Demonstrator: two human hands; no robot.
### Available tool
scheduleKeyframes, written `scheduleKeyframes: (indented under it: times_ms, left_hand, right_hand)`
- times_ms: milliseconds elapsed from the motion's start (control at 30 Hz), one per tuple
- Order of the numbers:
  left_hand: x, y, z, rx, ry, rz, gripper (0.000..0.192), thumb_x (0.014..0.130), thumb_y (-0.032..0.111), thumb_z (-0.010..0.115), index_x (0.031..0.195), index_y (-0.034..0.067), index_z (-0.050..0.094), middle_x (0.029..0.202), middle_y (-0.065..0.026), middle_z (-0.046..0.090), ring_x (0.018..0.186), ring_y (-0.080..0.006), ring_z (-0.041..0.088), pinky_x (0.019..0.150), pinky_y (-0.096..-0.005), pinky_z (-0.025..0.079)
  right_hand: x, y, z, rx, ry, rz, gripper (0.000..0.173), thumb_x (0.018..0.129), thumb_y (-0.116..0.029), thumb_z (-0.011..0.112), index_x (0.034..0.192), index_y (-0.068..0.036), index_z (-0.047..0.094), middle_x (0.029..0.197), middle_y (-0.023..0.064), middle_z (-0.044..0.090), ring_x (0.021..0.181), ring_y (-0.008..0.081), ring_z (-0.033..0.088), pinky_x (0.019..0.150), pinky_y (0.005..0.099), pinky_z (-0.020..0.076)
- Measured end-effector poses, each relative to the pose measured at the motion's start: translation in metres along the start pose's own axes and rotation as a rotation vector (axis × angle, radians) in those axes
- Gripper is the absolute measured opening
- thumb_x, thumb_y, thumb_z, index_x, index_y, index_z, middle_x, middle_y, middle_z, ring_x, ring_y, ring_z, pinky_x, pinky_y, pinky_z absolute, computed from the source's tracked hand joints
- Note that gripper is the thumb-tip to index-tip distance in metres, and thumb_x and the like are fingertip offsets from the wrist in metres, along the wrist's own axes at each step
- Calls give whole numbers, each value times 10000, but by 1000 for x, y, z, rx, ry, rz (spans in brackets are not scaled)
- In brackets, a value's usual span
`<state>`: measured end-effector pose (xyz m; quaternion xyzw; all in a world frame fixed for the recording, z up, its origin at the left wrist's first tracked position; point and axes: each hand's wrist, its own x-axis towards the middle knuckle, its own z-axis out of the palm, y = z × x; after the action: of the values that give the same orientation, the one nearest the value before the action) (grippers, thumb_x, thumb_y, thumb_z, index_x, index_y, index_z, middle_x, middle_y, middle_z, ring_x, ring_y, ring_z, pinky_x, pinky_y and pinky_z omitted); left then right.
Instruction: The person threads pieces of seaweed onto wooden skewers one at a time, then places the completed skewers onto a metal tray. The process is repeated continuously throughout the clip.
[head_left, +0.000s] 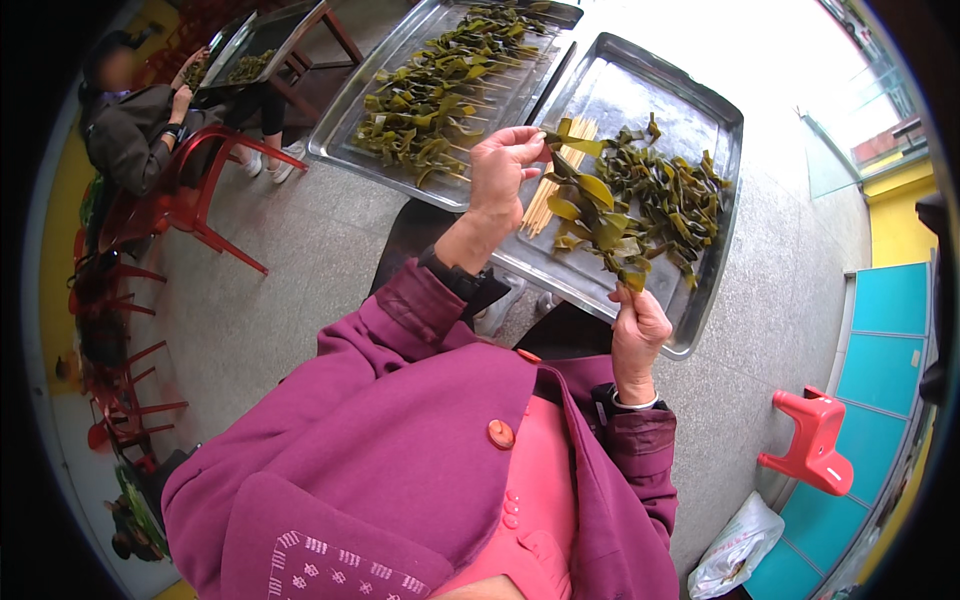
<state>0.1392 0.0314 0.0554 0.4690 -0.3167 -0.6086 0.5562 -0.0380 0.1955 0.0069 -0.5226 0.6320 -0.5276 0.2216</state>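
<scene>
A string of green kelp knots (592, 202) stretches between my hands above a metal tray (660, 337); any stick inside it is hidden. My left hand (499, 176) pinches its far end between thumb and fingers. The near end is gripped by my right hand (640, 330), close to the tray's front edge. Beneath lies a bundle of thin wooden skewers (541, 206), partly covered by my left hand and the kelp. A heap of loose kelp knots (675, 187) fills the tray's right part. In a second metal tray (341, 135) to the left, rows of skewered kelp knots (435, 82) lie side by side.
At the upper left a co-worker (135, 135) sits on a red chair (202, 180), hands at another tray (281, 37) of kelp. More red chairs (131, 375) line the left wall. To the right are a red plastic stool (814, 442) and a white plastic bag (739, 544).
</scene>
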Motion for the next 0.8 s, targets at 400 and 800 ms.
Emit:
scheduleKeyframes:
  times_ms: [400, 800]
  left_hand:
    - [6, -5, -1, -176, 15, -84, 134, 837, 68, 597, 964, 41, 629, 872, -37, 655, 768, -137, 624, 684, -283, 444]
    - [5, -13, -6, -250, -24, -138, 150, 843, 61, 580, 986, 20, 600, 890, -62, 659, 801, -165, 635, 744, -330, 449]
  right_hand:
    - [0, 1, 1, -7, 8, -53, 156, 800, 75, 586, 917, -3, 653, 706, 95, 629, 641, 174, 602, 615, 264, 464]
    - [0, 0, 0, -8, 12, 17, 100, 811, 62, 591, 879, 13, 645, 701, 97, 627, 633, 160, 597, 610, 260, 462]
